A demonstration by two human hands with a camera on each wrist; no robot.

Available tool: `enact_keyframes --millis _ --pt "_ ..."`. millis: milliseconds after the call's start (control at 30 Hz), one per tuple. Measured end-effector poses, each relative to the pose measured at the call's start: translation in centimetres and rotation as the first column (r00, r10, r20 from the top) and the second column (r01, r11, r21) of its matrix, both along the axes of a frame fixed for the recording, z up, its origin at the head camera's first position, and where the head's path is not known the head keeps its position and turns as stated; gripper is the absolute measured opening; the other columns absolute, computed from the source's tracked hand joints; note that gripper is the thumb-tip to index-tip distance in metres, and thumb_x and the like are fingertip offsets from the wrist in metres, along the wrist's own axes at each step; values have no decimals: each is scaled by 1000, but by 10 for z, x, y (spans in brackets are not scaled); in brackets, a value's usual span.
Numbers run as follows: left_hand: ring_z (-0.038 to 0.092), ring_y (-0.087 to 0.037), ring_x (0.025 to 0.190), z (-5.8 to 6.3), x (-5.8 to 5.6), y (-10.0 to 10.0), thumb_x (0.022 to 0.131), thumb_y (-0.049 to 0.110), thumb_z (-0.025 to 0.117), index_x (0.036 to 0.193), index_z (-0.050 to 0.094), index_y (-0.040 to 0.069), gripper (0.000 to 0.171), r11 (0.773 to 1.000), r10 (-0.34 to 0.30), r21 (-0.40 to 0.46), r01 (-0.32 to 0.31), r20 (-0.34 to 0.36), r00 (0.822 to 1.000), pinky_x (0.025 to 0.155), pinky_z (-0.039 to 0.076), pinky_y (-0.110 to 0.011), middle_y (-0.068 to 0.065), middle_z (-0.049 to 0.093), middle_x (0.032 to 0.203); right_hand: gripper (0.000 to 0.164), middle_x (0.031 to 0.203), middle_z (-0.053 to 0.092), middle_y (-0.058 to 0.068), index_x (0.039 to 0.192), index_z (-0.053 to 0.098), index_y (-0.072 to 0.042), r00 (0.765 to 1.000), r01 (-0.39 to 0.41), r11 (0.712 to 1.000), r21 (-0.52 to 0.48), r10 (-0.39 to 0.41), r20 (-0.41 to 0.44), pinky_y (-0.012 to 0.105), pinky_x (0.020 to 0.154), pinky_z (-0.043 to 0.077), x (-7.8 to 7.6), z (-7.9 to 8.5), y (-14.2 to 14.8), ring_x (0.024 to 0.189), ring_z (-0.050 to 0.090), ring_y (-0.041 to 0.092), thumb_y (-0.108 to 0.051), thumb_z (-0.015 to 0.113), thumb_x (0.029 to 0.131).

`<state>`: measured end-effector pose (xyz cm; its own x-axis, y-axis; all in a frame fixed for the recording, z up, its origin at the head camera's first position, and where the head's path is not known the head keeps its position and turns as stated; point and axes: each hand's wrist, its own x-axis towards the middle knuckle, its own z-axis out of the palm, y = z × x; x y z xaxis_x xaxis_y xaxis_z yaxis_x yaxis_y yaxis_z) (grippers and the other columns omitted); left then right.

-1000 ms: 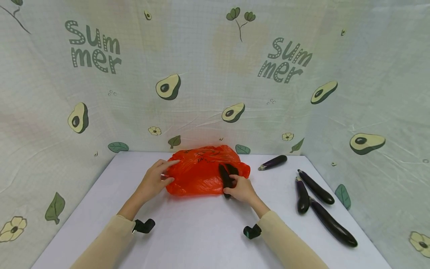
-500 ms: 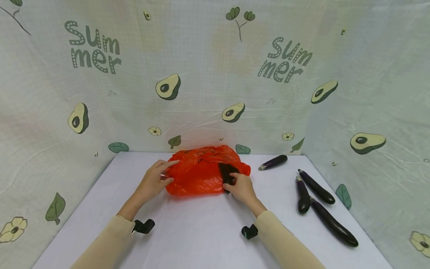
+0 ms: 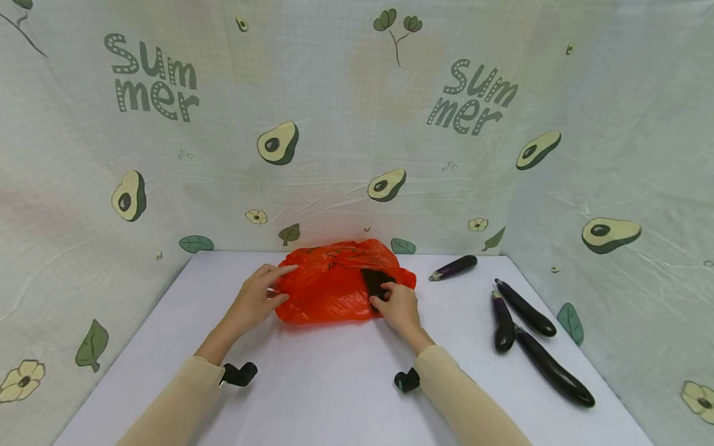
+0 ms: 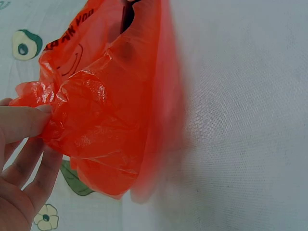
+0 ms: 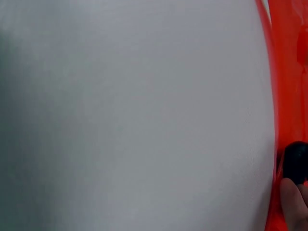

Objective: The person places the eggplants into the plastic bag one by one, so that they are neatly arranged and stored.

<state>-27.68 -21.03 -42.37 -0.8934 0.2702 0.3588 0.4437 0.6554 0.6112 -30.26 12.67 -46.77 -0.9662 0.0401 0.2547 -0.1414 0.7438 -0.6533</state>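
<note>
Behind and beside the white surface (image 3: 329, 390), a printed cloth backdrop (image 3: 334, 74) bounded rearward and sideways travel. The widest working room lay in the near section, between the sleeved forearms (image 3: 173, 402). A red plastic bag (image 3: 329, 300) lay near the rear edge, its mouth toward the right. Its film was judged light, limp and prone to tearing, best held at a gathered edge. The left hand's grip (image 3: 259, 294) pinched its left end between thumb and fingers. At the mouth, the right hand's grip (image 3: 398, 303) was clamped on the near end of an eggplant (image 5: 295, 161) lying partly inside. Glossy skin suggested a firm, slippery, easily bruised body of moderate weight, best held around the middle. Near the right edge lay a long eggplant (image 3: 553, 367), a medium eggplant (image 3: 526, 308) and a short eggplant (image 3: 504, 325); a small eggplant (image 3: 454, 268) lay near the rear edge.
</note>
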Motion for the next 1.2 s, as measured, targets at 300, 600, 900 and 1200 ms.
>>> enact_keyframes --millis 300,600,900,1200 --pt "65 -28 114 1 0 0 91 -4 80 151 60 20 68 1000 -2 1 2 0 1000 90 65 -43 -8 60 125 40 84 71 7 120 77 -2 999 52 998 -21 -52 -16 36 74 61 -4 -4 -1 78 63 21 -27 87 91" --pt "65 -27 113 1 -2 0 90 -4 81 151 60 22 69 1000 1 0 -1 -1 1000 90 65 -42 -8 60 124 41 80 70 7 120 77 -2 998 60 998 -37 -61 -24 35 71 60 -5 -7 -1 74 62 21 -29 87 91" --pt "65 -27 113 2 -1 2 90 -4 81 151 60 21 69 1000 -10 2 10 -10 1000 90 65 -42 -8 60 125 40 88 74 8 121 75 -3 1000 -12 999 -32 11 -13 34 72 59 5 1 13 80 65 21 -28 86 91" --pt "65 -28 114 1 0 3 90 -4 81 151 60 22 69 1000 5 -6 -5 -10 1000 90 65 -42 -8 60 125 48 111 76 10 132 72 -7 996 -69 998 -4 69 52 28 66 59 24 29 48 83 66 21 -29 86 91"
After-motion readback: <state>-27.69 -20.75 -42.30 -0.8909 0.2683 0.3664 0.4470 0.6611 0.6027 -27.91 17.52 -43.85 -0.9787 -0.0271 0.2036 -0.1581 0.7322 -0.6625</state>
